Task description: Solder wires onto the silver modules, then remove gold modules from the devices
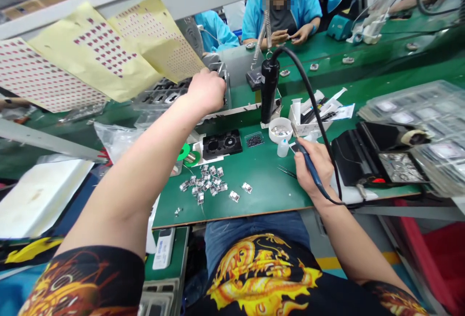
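Observation:
My right hand (315, 168) is closed around the dark blue handle of a soldering iron (309, 165), its tip pointing up beside a round white tub (280, 130) of small metal parts. My left hand (209, 89) reaches far forward to a tray (165, 94) with dark compartments. Its fingers are bent over the far side and mostly hidden, so whether they hold anything is unclear. Nearer to me, a pile of small silvery components (205, 180) lies on the green mat (254, 209). Tweezers (287, 171) rest left of my right hand.
A black electric screwdriver (269, 90) hangs from a spring. Around the mat are a black fixture (222, 144), solder spool (192, 157), small bottle (282, 148), bag of black screws (254, 139) and black iron stand (348, 153). A co-worker's hands (290, 36) work across the conveyor.

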### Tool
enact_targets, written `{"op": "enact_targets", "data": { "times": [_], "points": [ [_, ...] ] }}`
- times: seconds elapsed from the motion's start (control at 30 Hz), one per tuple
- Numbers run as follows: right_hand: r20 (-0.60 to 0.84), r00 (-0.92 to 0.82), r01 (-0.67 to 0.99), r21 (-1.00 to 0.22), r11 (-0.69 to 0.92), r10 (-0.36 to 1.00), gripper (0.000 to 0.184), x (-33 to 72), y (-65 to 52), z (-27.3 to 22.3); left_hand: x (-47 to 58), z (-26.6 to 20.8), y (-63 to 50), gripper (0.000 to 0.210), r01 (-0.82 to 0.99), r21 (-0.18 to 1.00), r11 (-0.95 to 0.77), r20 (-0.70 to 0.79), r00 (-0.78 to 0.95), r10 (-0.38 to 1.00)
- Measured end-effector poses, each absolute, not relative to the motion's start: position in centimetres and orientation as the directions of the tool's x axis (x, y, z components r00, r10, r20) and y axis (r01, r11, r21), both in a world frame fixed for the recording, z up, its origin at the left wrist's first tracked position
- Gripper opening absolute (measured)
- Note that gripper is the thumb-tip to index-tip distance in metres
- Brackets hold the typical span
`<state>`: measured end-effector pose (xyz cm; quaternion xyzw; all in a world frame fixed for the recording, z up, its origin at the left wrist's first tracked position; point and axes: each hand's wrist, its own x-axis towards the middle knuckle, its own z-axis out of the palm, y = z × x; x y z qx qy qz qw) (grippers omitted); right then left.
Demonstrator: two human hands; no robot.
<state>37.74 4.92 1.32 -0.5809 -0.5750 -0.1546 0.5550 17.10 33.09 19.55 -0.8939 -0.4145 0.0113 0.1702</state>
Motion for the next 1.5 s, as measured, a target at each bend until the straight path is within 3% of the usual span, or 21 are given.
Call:
{"op": "enact_targets", "data": {
  "times": [0.27,0.6,0.83,1.0,1.13,1.2,1.3,1.4,1.5],
  "points": [
    [0.811,0.302,0.838,-0.477,0.266,0.502,0.034,37.7,5.0,1.3,17.8,18.5,35.6,0.043,0.699,-0.428,-0.573,0.045,0.649,0.759],
    [0.822,0.284,0.835,-0.465,0.295,0.493,0.035,37.8,5.0,1.5,17.7,19.4,35.2,0.022,0.709,-0.356,-0.608,0.057,0.666,0.743],
    [0.837,0.266,0.847,-0.44,0.299,0.478,0.036,37.8,5.0,1.6,16.9,20.4,35.3,0.031,0.724,-0.058,-0.688,0.234,0.679,0.695],
    [0.838,0.295,0.866,-0.437,0.242,0.458,0.035,37.9,5.0,1.3,14.6,22.1,30.2,0.019,0.641,0.047,-0.766,0.379,0.698,0.607],
    [0.833,0.314,0.847,-0.462,0.262,0.455,0.039,38.4,5.2,0.6,11.7,20.0,21.7,0.01,0.354,0.412,-0.839,0.485,0.694,0.531],
    [0.815,0.316,0.826,-0.488,0.281,0.486,0.039,38.1,5.0,0.7,10.6,17.1,17.6,0.01,0.215,0.66,-0.72,0.438,0.669,0.601],
    [0.791,0.295,0.813,-0.502,0.294,0.535,0.034,36.4,4.4,1.7,10.0,11.8,13.4,0.016,0.176,0.954,-0.241,0.089,0.603,0.793],
    [0.775,0.263,0.781,-0.521,0.346,0.574,0.03,33.4,3.5,2.6,10.2,7.8,11.3,0.023,0.035,0.981,0.191,-0.182,0.516,0.837],
    [0.733,0.212,0.691,-0.58,0.431,0.647,0.035,30.7,3.1,2.3,10.7,6.0,10.2,0.026,-0.111,0.895,0.432,-0.326,0.498,0.804]
  ]
}}
